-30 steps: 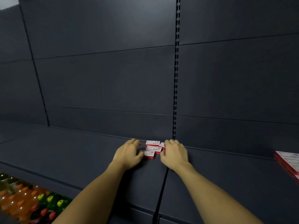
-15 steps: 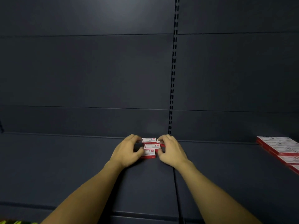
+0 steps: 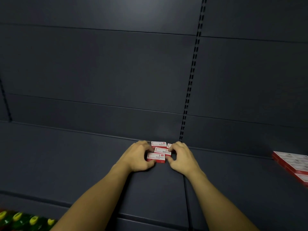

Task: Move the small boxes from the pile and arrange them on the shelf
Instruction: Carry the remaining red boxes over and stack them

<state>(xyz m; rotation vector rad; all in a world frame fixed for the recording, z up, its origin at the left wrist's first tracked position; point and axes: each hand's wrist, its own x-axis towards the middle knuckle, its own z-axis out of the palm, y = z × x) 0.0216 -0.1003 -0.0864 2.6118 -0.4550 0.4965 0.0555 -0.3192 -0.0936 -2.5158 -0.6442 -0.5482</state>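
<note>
Several small red-and-white boxes sit close together on the dark shelf [image 3: 66, 164], near its back wall. The nearest box [image 3: 156, 157] lies in front, a second [image 3: 162, 150] behind it, a third [image 3: 158, 144] at the back, and a sliver of another [image 3: 169, 145] to the right. My left hand [image 3: 138, 155] cups the group from the left, thumb and fingers on the nearest box. My right hand [image 3: 181, 155] presses in from the right, fingertips on the middle box. Parts of the boxes are hidden by my fingers.
A pile of the same red-and-white boxes [image 3: 293, 164] lies on the shelf at the right edge. Bottles with yellow caps [image 3: 25, 220] stand below at bottom left. A slotted upright [image 3: 191, 80] runs up the back wall.
My hands have closed in tighter around the boxes, and the nearest box now sits against my left thumb. The camera has tilted, so the bottles show again at bottom left.
</note>
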